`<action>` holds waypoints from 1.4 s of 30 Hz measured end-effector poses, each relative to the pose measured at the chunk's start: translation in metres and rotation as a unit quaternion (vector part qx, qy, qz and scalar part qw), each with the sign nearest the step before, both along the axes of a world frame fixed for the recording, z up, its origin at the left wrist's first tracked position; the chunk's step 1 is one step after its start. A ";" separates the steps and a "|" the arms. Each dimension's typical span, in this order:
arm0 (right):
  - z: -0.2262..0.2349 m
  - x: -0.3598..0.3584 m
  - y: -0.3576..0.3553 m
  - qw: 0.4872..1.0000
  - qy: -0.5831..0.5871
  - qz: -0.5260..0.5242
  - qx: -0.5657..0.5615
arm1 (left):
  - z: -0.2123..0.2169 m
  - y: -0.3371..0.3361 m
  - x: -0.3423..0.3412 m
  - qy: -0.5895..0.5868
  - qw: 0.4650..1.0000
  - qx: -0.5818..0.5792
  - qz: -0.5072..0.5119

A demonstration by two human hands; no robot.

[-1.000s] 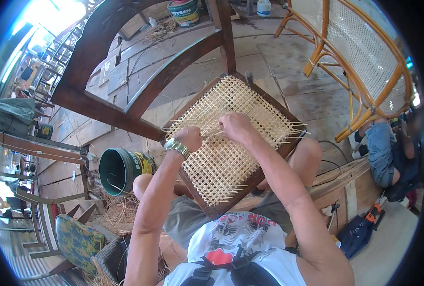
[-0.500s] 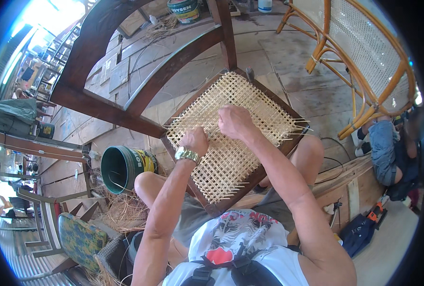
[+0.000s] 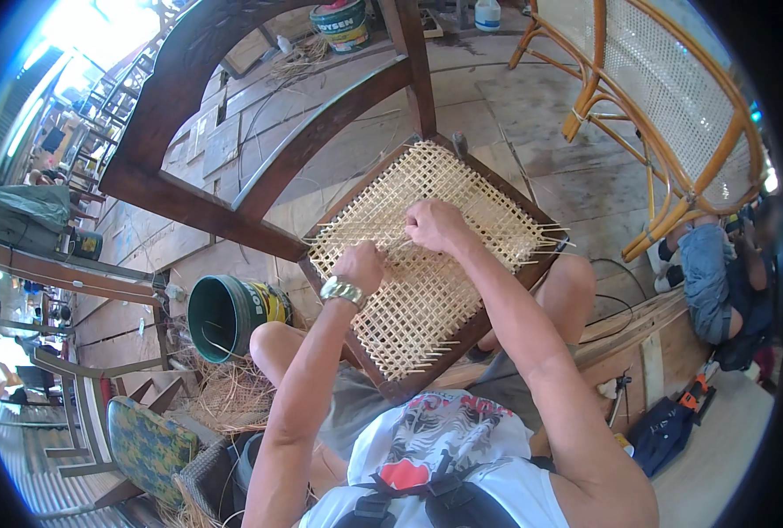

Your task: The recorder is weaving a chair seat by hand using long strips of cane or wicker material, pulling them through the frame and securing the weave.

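Observation:
Across my lap rests a dark wooden chair, its seat filled with a pale woven cane mesh. Loose strand ends stick out along the seat's right corner and near edge. My left hand, with a metal watch on its wrist, is closed low over the left part of the mesh. Just to its right and a little farther off, my right hand is closed above the middle of the weave. A thin cane strand appears to run between the two hands; the fingertips are mostly hidden.
A green bucket lies tipped at the left beside cane scraps. Another bucket stands at the back. A rattan settee is at the right, with a seated person below it. A camouflage-patterned cushion lies lower left.
My right hand has shifted slightly, its fist now turned lower over the mesh. My left hand has stayed nearly in place, moving a little nearer to me.

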State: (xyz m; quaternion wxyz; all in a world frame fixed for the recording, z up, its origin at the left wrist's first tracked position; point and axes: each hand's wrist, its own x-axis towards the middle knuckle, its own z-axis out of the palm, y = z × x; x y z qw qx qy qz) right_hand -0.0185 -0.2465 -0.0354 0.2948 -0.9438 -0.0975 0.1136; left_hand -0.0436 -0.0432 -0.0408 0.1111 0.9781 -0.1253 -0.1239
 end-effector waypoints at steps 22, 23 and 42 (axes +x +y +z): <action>0.006 -0.017 0.065 0.992 -0.040 0.091 0.083 | 0.130 0.133 -0.055 -0.180 0.963 0.065 0.188; 0.016 -0.012 0.068 0.958 0.056 0.118 0.256 | 0.137 0.118 -0.050 -0.189 0.963 -0.016 0.193; -0.001 -0.011 0.023 0.997 -0.077 -0.021 -0.018 | 0.037 0.011 0.010 0.034 0.995 0.089 -0.027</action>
